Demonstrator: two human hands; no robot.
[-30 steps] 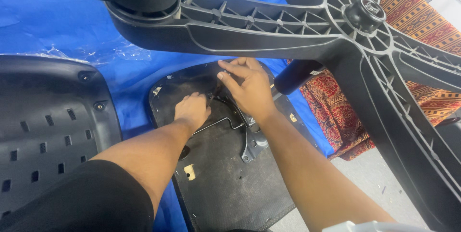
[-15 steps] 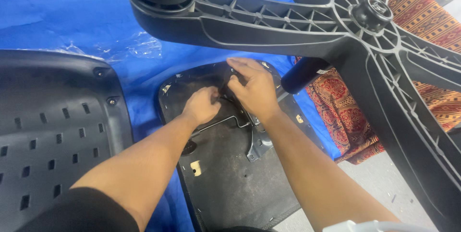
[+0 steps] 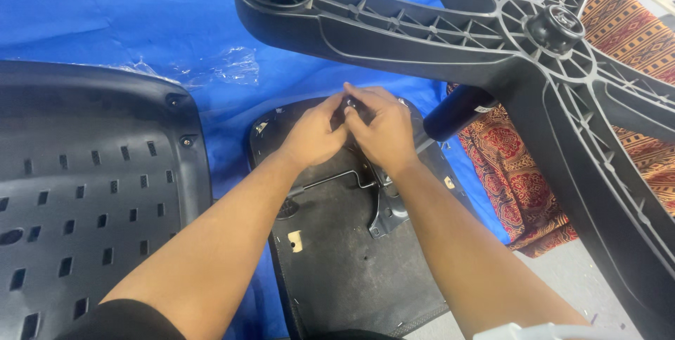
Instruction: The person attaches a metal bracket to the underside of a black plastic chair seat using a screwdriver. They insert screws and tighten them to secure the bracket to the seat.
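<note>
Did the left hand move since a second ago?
Yes. The left hand moved up the black seat underside, away from the bent metal rod, and now meets the right hand at the seat's far edge.

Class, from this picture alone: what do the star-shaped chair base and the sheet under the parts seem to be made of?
Star-shaped chair base: probably moulded black plastic, matte, judging by its ribbed webbing. Blue sheet: likely a woven plastic tarpaulin, slightly glossy, with creases and shine.

The seat underside (image 3: 337,255) lies on the tarp (image 3: 105,16) with the slotted chair back (image 3: 84,192) to its left, the patterned rug (image 3: 534,171) to its right, the star base (image 3: 492,45) above, and both hands (image 3: 351,132) meeting at its far end.
</note>
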